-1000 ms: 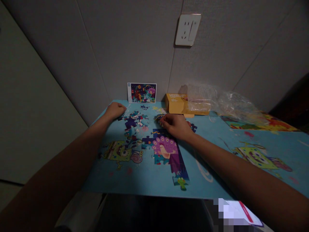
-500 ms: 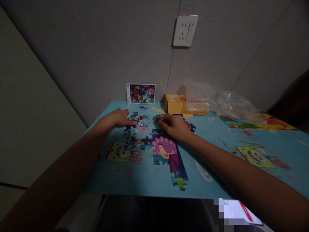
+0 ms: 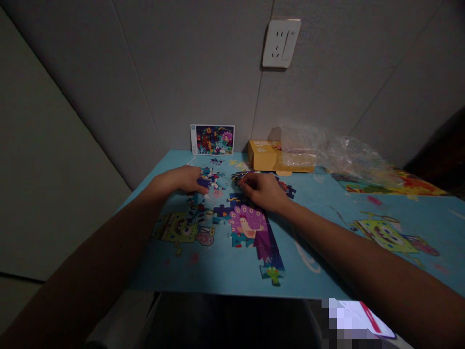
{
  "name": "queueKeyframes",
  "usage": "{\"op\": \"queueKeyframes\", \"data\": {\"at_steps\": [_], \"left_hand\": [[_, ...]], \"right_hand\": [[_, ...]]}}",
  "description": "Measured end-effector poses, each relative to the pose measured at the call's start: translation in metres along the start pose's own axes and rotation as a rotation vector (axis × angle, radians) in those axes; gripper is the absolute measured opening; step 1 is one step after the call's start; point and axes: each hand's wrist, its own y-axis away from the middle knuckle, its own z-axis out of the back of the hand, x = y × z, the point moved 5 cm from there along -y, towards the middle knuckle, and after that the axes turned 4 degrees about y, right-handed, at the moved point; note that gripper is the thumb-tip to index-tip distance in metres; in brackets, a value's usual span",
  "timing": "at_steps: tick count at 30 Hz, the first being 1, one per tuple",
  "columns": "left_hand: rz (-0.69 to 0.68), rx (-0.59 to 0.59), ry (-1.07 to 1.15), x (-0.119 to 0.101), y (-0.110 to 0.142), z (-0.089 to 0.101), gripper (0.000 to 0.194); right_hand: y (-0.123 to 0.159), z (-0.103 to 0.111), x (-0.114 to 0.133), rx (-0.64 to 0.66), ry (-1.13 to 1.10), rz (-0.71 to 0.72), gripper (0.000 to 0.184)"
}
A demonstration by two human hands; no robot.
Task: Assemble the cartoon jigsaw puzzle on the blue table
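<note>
My left hand (image 3: 187,179) rests over loose puzzle pieces (image 3: 218,180) on the left of the table, its thumb stretched away from the other fingers. Some pieces are partly hidden beneath it. My right hand (image 3: 262,190) is pinched closed at a dark, striped puzzle piece (image 3: 238,175) near the back middle. Just in front of that hand lies a joined section of puzzle (image 3: 247,220) with a pink peacock. A strip runs from it toward the front edge, ending in a green frog piece (image 3: 272,274). More loose pieces (image 3: 199,208) lie in front of my left hand.
A picture card (image 3: 214,139) leans against the wall. Right of it sit a yellow box (image 3: 263,155) and crumpled clear plastic (image 3: 305,145). Dark orange pieces (image 3: 286,188) lie beyond my right hand. The blue tablecloth (image 3: 225,271) has printed cartoon figures.
My left hand has shifted slightly right and toward me over the loose pieces, its fingers more bent. My right hand stays at the same piece. The view has tilted a little.
</note>
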Motion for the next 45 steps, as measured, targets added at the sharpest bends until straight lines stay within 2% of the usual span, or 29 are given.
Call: {"op": "queueKeyframes", "data": {"at_steps": [3,10,13,17,19,21,24,26,31,36,39,41,43,45], "left_hand": [[-0.005,0.066,-0.114,-0.001,-0.001,-0.003,0.044],[0.027,0.035,-0.133,-0.004,-0.002,-0.002,0.051],[0.048,-0.018,-0.169,0.000,-0.004,0.001,0.056],[0.090,-0.130,-0.181,0.008,-0.006,0.007,0.047],[0.067,-0.140,-0.163,0.009,-0.006,0.009,0.048],[-0.009,-0.072,-0.116,0.004,-0.006,0.007,0.049],[-0.173,0.160,-0.037,-0.008,-0.001,-0.004,0.048],[-0.231,0.243,-0.027,-0.014,0.003,-0.009,0.047],[-0.267,0.238,-0.026,-0.019,0.004,-0.011,0.042],[-0.259,0.243,0.004,-0.014,0.002,-0.007,0.040],[-0.312,0.252,0.100,-0.016,0.004,-0.004,0.042],[-0.351,0.231,0.260,-0.021,0.006,-0.001,0.037],[-0.367,0.149,0.505,-0.030,0.006,0.002,0.029],[-0.397,-0.004,0.766,-0.041,0.006,0.005,0.031]], "right_hand": [[0.000,0.000,0.000,-0.002,-0.003,-0.005,0.016],[0.000,0.001,0.002,0.011,-0.014,-0.007,0.015],[0.000,0.001,0.002,0.004,-0.012,-0.004,0.016],[0.000,0.001,0.001,-0.012,-0.001,0.011,0.016],[0.000,0.000,0.001,-0.017,-0.003,0.009,0.015],[0.000,0.000,0.000,-0.021,-0.009,0.006,0.015],[0.000,0.000,0.000,-0.019,-0.018,0.005,0.016],[0.000,0.001,0.000,-0.016,-0.021,0.004,0.016],[0.000,0.001,0.001,-0.016,-0.021,0.006,0.015],[0.000,0.000,0.001,-0.005,-0.025,0.001,0.016],[0.001,0.000,0.002,-0.003,-0.034,0.019,0.015],[0.001,-0.001,0.005,0.010,-0.052,0.044,0.016],[0.003,-0.003,0.009,0.049,-0.095,0.082,0.018],[0.005,-0.005,0.014,0.099,-0.159,0.122,0.021]]}}
